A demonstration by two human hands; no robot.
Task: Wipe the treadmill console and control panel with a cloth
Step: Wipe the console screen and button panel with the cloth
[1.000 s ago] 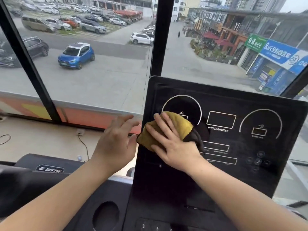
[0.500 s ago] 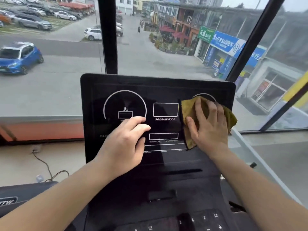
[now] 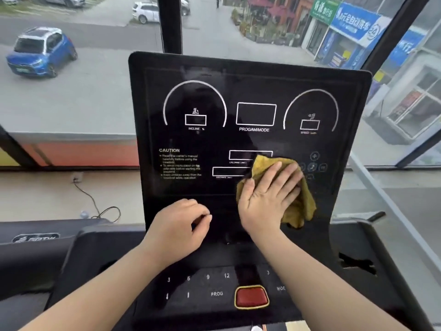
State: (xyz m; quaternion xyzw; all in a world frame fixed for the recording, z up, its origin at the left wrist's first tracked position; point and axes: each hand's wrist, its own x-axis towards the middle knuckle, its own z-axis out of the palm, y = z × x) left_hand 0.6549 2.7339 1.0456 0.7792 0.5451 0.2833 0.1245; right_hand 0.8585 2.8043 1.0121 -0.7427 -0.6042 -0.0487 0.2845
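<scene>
The black treadmill console (image 3: 250, 91) stands upright in front of me, with white dial outlines and display boxes. My right hand (image 3: 267, 197) lies flat on a crumpled yellow cloth (image 3: 300, 206), pressing it against the lower right of the screen beside some round buttons. My left hand (image 3: 179, 228) is loosely curled with nothing in it, resting at the console's lower edge. Below lies the control panel (image 3: 207, 287) with number keys and a red button (image 3: 251, 296).
A large window with black frame bars (image 3: 169, 22) is right behind the console, looking onto a street. A cable (image 3: 95, 204) trails on the sill at the left. A second black treadmill (image 3: 35, 242) stands to the left.
My right hand has dragged the cloth from the upper right dial down to the lower right of the screen. My left hand has dropped from the screen's middle to its lower edge and curled.
</scene>
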